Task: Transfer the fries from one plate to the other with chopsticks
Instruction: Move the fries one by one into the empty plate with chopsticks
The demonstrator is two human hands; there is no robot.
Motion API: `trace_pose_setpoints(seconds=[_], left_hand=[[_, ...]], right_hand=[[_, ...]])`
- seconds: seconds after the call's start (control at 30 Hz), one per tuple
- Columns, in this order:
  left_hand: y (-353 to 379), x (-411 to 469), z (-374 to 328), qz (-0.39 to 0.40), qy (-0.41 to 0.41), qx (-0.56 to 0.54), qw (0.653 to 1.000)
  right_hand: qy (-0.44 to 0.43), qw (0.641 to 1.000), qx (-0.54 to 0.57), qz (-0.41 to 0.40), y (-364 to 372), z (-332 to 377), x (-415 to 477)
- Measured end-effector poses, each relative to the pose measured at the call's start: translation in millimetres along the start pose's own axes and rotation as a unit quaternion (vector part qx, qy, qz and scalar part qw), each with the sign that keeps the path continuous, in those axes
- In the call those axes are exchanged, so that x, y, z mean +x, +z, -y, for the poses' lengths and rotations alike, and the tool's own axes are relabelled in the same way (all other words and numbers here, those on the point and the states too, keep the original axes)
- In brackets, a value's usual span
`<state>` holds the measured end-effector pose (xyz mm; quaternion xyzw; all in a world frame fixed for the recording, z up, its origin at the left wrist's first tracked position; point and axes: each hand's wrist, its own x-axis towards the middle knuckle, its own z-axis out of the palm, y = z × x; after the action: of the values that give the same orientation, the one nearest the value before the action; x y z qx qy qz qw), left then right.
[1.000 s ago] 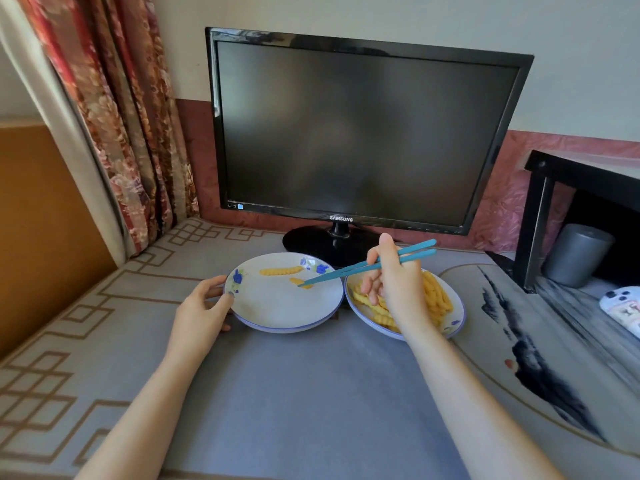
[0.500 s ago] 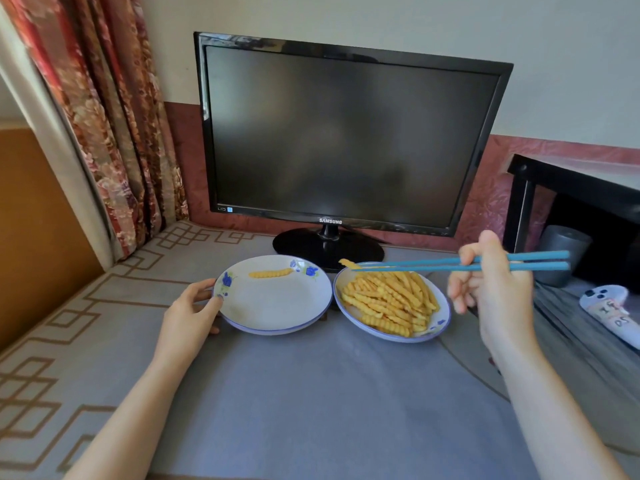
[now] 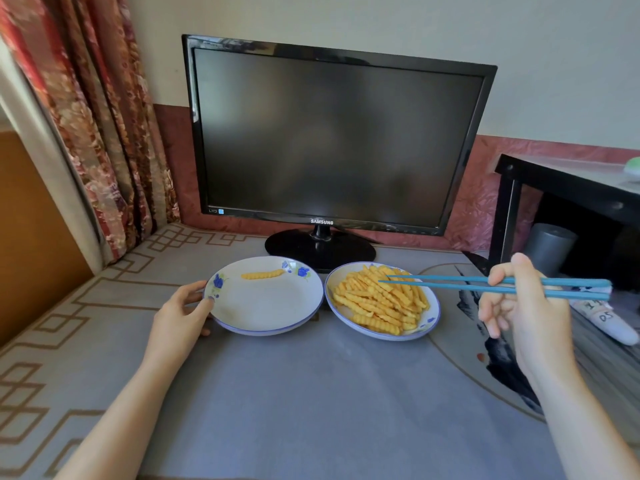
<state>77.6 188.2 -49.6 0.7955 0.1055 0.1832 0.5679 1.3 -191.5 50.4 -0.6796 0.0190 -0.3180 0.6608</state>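
Moved: chopsticks point(image 3: 450, 278) tips are now hovering over fries point(image 3: 377, 303), slightly parted.
Axis: pointing toward 9 o'clock.
Right hand point(image 3: 519, 306): gripping chopsticks.
Left hand point(image 3: 183, 313): holding left plate point(image 3: 270, 306) at its 9 o'clock rim.

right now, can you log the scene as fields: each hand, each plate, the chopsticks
left hand: holds the rim of the left plate
right hand: grips the blue chopsticks
chopstick tips: over the fries pile, pinching nothing
left plate contents: one fry
right plate: holds the fries pile
behind plates: dark monitor
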Motion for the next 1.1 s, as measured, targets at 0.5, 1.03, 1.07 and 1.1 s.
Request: trace_pose_setpoints(seconds=[0.5, 1.03, 1.07, 1.1], left_hand=[[0, -3, -4, -0.003, 0.004, 0.001, 1.0], [-1, -4, -4, -0.003, -0.002, -0.005, 1.0], [-1, -3, -4, -0.003, -0.002, -0.005, 1.0], [-1, -4, -5, -0.003, -0.001, -0.005, 1.0]], right_hand=[[0.011, 0.983, 0.072, 0.17, 125, -4, 5], [0.037, 0.972, -0.008, 0.234, 181, -42, 15], [0.038, 0.972, -0.01, 0.234, 181, -43, 15], [0.04, 0.972, -0.009, 0.231, 181, -43, 14]])
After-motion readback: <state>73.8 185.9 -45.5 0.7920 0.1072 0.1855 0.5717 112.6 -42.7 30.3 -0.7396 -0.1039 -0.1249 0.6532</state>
